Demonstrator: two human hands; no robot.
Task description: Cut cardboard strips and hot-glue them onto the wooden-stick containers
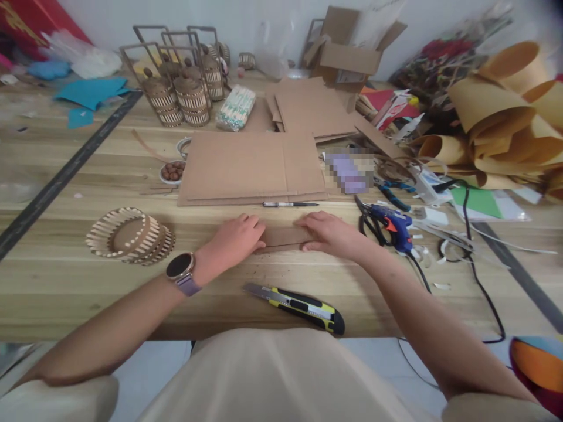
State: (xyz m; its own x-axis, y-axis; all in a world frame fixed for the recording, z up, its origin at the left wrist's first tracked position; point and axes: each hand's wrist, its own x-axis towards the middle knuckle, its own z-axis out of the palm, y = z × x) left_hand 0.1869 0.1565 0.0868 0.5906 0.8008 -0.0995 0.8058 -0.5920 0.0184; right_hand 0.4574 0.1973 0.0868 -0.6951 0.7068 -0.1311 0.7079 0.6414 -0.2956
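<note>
A small brown cardboard strip [284, 237] lies between my hands at the middle of the table. My left hand [237, 237], with a watch on the wrist, grips its left end with curled fingers. The right end is pinched in my right hand [328, 234]. Just beyond the strip lies a pen [290, 204], and behind that large cardboard sheets [250, 167] are stacked flat. A yellow and black utility knife [299, 305] rests nearer the table's front edge, its blade pointing left. Round stick-sided baskets [127, 234] sit to the left.
A blue glue gun [396, 225], black scissors [372, 223] and a black cable [477, 275] lie on the right. Handled stick lanterns [191, 99] stand at the back left, near a bowl of brown beads [173, 171]. Rolled brown paper [497, 117] fills the far right.
</note>
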